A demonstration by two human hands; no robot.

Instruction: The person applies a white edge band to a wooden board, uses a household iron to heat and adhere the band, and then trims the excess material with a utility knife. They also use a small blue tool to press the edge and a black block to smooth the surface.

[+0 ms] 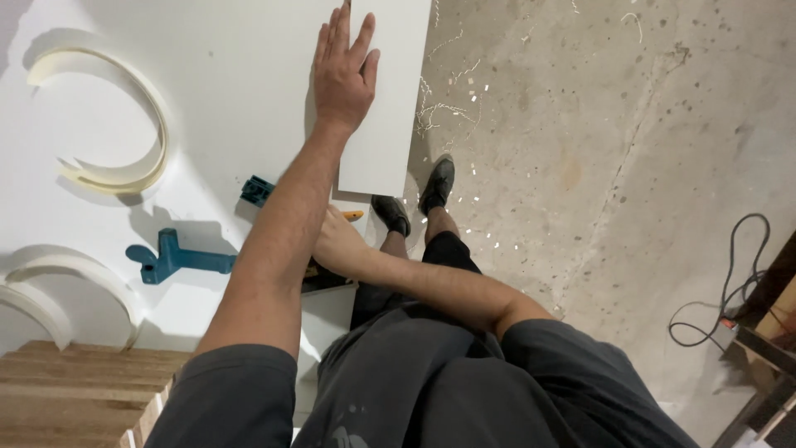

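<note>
The left hand point(342, 70) lies flat and open on a white board point(383, 124) at the table's point(224, 91) right edge, pressing to keep it from sliding. The right hand point(336, 242) reaches under the arm toward a pencil point(353, 215); I cannot tell its grip.

Clamp point(178, 257) left of board point(385, 108)

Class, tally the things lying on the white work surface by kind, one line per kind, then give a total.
Curved cream strips: 3 – one at upper left, two at lower left
Blue clamps: 2 – one lying in full view, one partly hidden by the left arm
White flat board under the left hand: 1
Total: 6
</note>
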